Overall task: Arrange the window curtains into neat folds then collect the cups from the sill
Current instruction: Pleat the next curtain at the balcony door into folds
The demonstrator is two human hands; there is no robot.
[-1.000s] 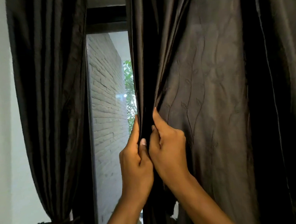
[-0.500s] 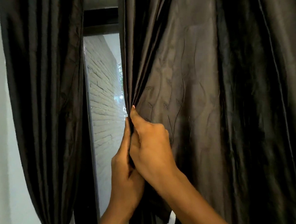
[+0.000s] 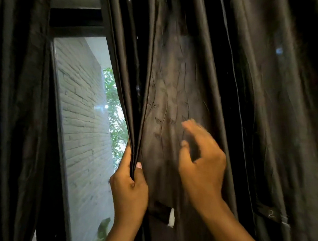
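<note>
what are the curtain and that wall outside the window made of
The curtain, which the left hand pinches at its edge, looks like a thin woven cloth with a slight satin sheen, perhaps polyester or a silk blend: it falls in soft folds, catches light, and carries a stitched vine and leaf pattern. The wall outside looks like brick painted pale grey, matte: staggered courses and joints show.

Curtain (image 3: 180,92): dark, faintly sheeny embroidered cloth.

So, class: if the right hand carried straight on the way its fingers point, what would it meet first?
Most likely the dark curtain: the right hand reaches up and forward with fingers spread, and the patterned panel hangs just ahead. The hand is blurred, so whether it already touches is unclear.
</note>
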